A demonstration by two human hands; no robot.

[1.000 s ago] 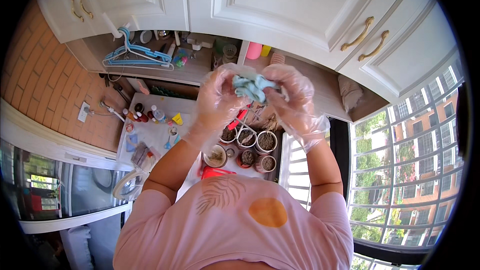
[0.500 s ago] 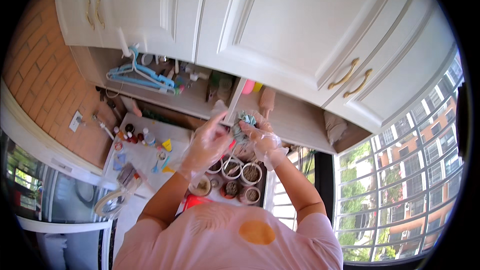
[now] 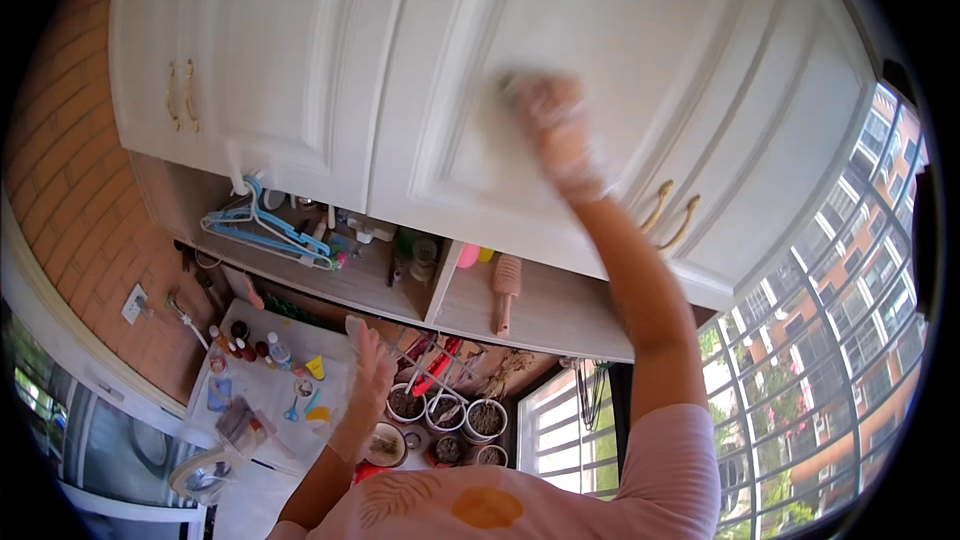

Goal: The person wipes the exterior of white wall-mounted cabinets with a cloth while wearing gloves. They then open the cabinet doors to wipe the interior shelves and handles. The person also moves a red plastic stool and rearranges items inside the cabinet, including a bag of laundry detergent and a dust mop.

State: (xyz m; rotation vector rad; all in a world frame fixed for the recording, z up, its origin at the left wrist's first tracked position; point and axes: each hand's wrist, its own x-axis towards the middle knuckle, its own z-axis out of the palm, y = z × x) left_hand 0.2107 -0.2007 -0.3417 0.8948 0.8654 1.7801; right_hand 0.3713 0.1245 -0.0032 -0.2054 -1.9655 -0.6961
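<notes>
Right hand (image 3: 557, 125), in a clear glove, raised to the white cabinet door (image 3: 620, 40); from my distant station I see a grey-green cloth (image 3: 512, 90) at its leading edge, against or just before the panel. The fingers bend over the cloth, presumably to back it from behind, but blur prevents me from telling whether they pinch it or merely press it. Left hand (image 3: 372, 370): fingers extended upward, holding nothing I can see, and held low beside the desk (image 3: 330, 345), I judge for balance. Blue hangers (image 3: 262, 230) hang below the left doors, probably to spare shelf space. A pink brush-like tool (image 3: 507, 285) lies on the shelf (image 3: 570, 310). The soil-filled pots (image 3: 487, 420) stand grouped near the window, plausibly for light.
</notes>
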